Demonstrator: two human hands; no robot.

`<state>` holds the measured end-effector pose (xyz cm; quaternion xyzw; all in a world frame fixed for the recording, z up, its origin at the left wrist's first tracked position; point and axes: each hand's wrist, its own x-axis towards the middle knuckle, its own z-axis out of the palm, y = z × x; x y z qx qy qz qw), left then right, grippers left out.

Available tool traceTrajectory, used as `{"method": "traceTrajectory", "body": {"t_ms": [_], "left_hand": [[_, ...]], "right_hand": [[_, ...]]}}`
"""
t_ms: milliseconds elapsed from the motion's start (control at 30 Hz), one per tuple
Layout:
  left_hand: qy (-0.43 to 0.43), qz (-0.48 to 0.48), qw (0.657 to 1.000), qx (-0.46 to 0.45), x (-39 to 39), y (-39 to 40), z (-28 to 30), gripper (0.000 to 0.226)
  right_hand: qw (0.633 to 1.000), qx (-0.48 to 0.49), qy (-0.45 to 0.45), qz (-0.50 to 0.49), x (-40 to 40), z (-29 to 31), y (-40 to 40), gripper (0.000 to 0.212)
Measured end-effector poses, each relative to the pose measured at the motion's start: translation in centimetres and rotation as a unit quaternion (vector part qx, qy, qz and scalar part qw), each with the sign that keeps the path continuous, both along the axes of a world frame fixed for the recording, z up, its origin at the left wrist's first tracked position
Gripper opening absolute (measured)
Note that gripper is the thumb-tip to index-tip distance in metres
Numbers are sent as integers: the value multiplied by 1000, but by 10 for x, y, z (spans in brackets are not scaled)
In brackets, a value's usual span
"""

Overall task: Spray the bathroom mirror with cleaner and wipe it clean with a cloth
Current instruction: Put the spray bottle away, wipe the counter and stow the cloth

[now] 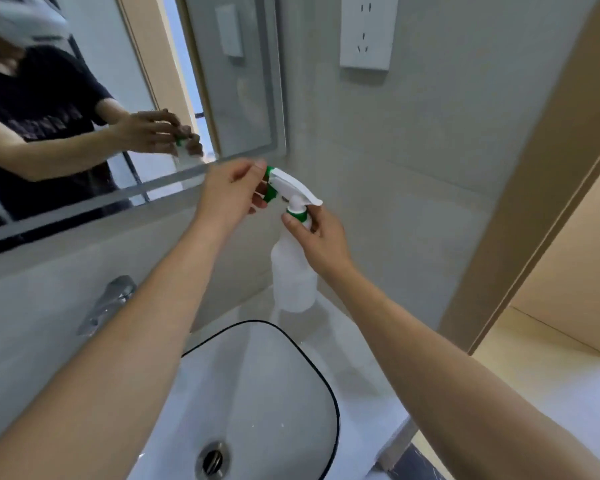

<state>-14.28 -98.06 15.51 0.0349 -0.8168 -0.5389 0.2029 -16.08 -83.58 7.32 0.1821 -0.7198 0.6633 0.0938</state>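
Both hands were up in front of me over the basin. My right hand [321, 237] was closed around the neck of the translucent white plastic spray bottle [293, 278], just under its green collar, holding it upright in the air near the grey tiled wall. My left hand [231, 192] was pinched, thumb and fingers together, on the green nozzle tip at the front of the white trigger head [291, 185], which pointed towards the mirror.

Working down by size: the wide frosted-edged bathroom mirror [84, 98] filled the upper left and showed my arms and the bottle. Below sat the white ceramic basin with a thin black rim [257, 393], the pale worktop [361, 358] around it, then the chrome tap [108, 303], and the white wall socket [366, 31] high on the tiles.

I judged the task barely begun: I seemed to be setting the nozzle, I saw no spray or streaks on the glass, and no cloth was in view. Spraying and wiping all remained.

I could read no brand, label or writing on the bottle.
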Motion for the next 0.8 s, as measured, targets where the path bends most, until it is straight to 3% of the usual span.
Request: {"method": "traceTrajectory", "body": {"t_ms": [100,200,333,467,567,667,733,800], "left_hand": [[47,20,999,-16,30,-21,63,28],[70,21,997,-36,67,-38,111,33],[95,18,994,-58,127,-62,158,34],[106,9,989,-102,175,-83,177,37],[120,-2,986,-114,202,-93,183,36],[133,-23,983,-128,224,-102,186,21],[147,-43,978,-140,238,-107,188,4],[155,-38,976,-148,247,-113,188,12]], "right_hand": [[997,-46,41,55,17,55,-25,30],[987,-86,72,113,43,100,-41,16],[973,-83,105,189,84,150,-57,12],[955,-93,104,261,122,174,-70,21],[942,-110,80,307,144,184,-78,12],[932,-123,52,338,156,188,-86,9],[922,-139,30,359,161,188,-92,18],[917,-138,25,374,165,188,-97,22]]}}
